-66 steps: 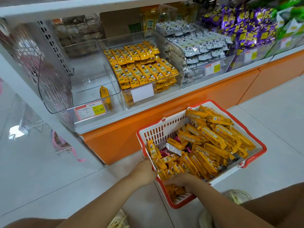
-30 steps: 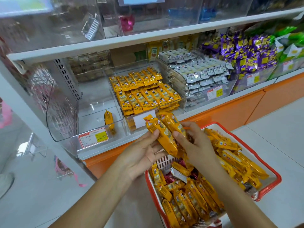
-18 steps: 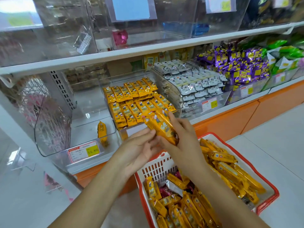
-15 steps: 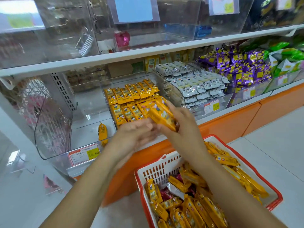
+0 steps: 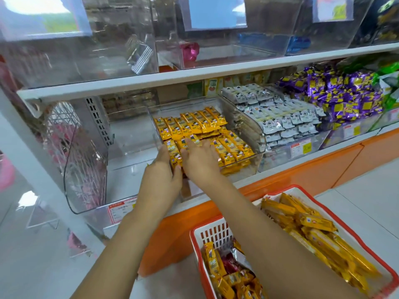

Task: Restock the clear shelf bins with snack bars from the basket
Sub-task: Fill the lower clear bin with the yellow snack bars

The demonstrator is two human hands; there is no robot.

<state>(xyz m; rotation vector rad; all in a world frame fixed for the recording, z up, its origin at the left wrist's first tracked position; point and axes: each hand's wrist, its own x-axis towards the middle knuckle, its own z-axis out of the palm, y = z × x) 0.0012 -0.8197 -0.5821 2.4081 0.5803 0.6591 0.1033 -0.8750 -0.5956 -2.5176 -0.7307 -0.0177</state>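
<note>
In the middle of the frame both hands are inside the clear plastic shelf bin (image 5: 251,134) of yellow-wrapped snack bars (image 5: 200,124). The left hand (image 5: 160,175) curls thumb and fingers (image 5: 163,153) round the leftmost front bars. The right hand (image 5: 199,161) lies flat on the neighbouring ones, fingers straight and spread. The red-rimmed white plastic basket (image 5: 216,233), lower right, holds more.

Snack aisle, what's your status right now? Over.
Left hand grips yellow snack bars at front-left of the clear bin; right hand flat on them. Basket well stocked. Nothing in the way.
</note>
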